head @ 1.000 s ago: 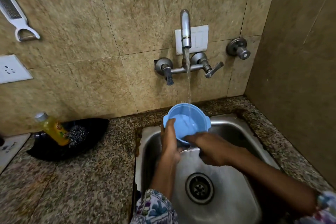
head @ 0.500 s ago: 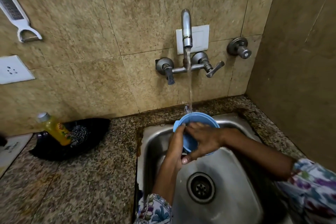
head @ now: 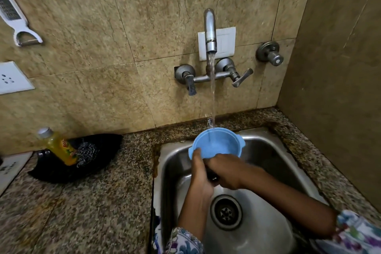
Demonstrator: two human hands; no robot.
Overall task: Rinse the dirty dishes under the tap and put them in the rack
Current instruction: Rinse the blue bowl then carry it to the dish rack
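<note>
Now | blue bowl (head: 217, 146) mouth tilted toward camera | both hands (head: 214, 171) grip it

**Around the counter**

A yellow bottle (head: 59, 146) with a grey cap leans in a black dish (head: 99, 163) on the speckled granite counter (head: 99, 212), touching a steel wool scrubber (head: 87, 153). On the tiled wall hang a white peeler-grater (head: 14, 20), cut by the left edge, 1 white socket plate (head: 12, 78), and 1 round metal valve knob (head: 270, 52). A white object (head: 10, 168), possibly a board, lies at far left.
</note>
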